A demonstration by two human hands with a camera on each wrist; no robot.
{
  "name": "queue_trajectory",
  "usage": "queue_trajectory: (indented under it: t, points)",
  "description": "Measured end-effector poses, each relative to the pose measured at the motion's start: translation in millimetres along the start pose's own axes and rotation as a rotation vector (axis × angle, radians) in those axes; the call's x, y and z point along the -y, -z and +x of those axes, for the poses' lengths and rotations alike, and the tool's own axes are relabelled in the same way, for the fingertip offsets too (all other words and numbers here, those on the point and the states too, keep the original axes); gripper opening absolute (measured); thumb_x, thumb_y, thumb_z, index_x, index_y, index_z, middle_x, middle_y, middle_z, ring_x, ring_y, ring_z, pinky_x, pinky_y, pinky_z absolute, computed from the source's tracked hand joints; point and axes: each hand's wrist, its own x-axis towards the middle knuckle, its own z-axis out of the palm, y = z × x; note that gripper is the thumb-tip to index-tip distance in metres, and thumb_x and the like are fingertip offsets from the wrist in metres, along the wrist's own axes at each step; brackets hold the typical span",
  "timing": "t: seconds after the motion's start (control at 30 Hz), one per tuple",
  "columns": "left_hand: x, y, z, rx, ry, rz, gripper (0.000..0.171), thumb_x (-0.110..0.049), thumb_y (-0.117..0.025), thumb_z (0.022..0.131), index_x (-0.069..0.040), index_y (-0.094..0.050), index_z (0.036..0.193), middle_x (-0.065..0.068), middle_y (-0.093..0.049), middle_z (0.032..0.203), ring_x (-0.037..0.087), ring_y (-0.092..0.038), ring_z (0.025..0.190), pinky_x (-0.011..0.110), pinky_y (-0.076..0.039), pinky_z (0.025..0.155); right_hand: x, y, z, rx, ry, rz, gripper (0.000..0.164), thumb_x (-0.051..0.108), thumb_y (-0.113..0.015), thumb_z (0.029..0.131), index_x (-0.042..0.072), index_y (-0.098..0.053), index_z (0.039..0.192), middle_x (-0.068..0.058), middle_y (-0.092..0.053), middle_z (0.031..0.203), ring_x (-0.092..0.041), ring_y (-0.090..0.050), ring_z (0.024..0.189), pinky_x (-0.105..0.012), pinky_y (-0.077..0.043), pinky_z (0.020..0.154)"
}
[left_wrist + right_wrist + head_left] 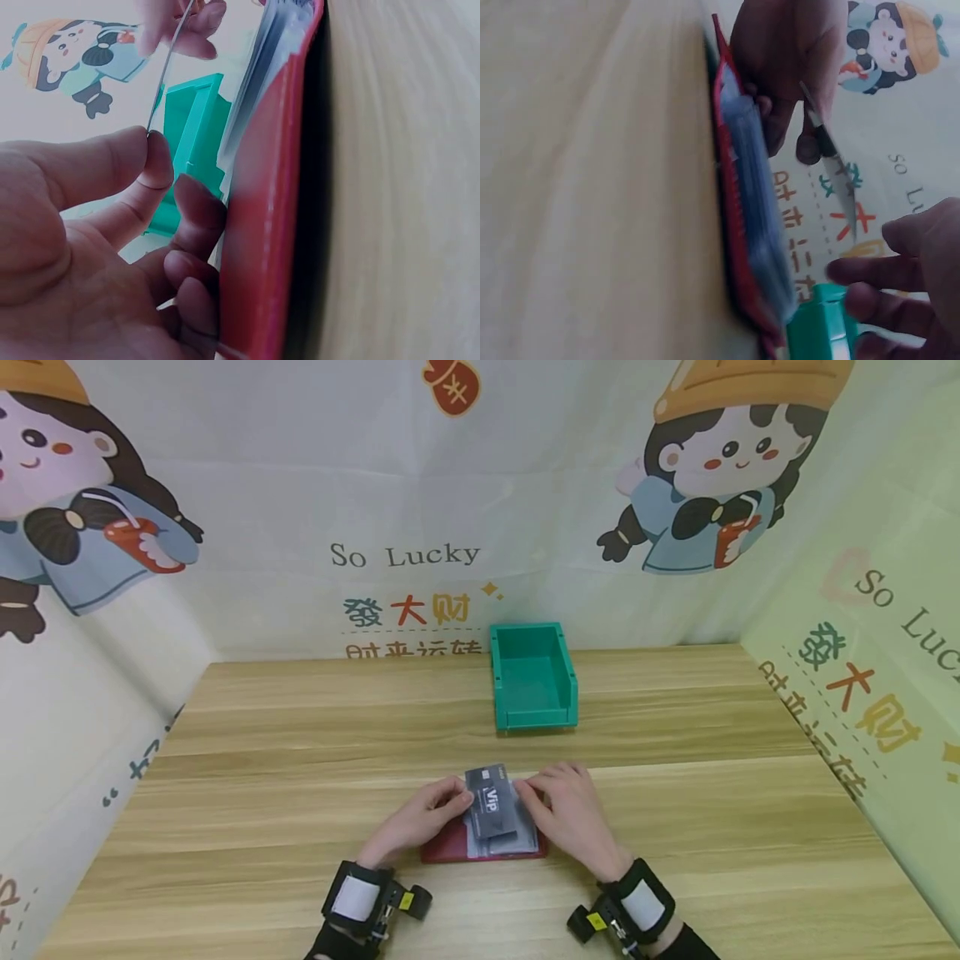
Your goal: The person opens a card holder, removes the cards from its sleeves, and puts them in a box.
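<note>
A dark grey card (491, 800) printed "VIP" stands tilted above a red card holder (444, 847) lying on the table. My left hand (426, 814) pinches the card's left edge between thumb and index finger. In the left wrist view the card (166, 71) appears edge-on, apart from the holder's cover (259, 217). Clear plastic sleeves (527, 839) lie inside the holder, partly covered by the card. Beside the card's right edge is my right hand (573, 814). The right wrist view shows its thumb and fingers (889, 274) spread, with a gap to the card's end (847, 199).
Beyond the hands, a green open-topped bin (534, 681) stands at the back of the wooden table (300, 735). Printed cloth (405, 485) hangs behind the table and along its sides. Each wrist wears a strapped camera.
</note>
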Motion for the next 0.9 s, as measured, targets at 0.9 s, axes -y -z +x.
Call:
queue_trajectory:
  t: [0.9]
  points:
    - [-2.4,-15.8,3.2,-0.118,-0.140,0.267,0.071,-0.022,-0.088,0.087,0.005,-0.056,0.144,0.002,-0.050,0.080,0.007,-0.041,0.072,0.021,-0.031,0.064,-15,26,35,0.150,-0.278,0.428,0.024,0.015,-0.066,0.104,0.001,-0.067,0.086,0.001,-0.051,0.071,-0.012,-0.045,0.066,-0.024,-0.034,0.058]
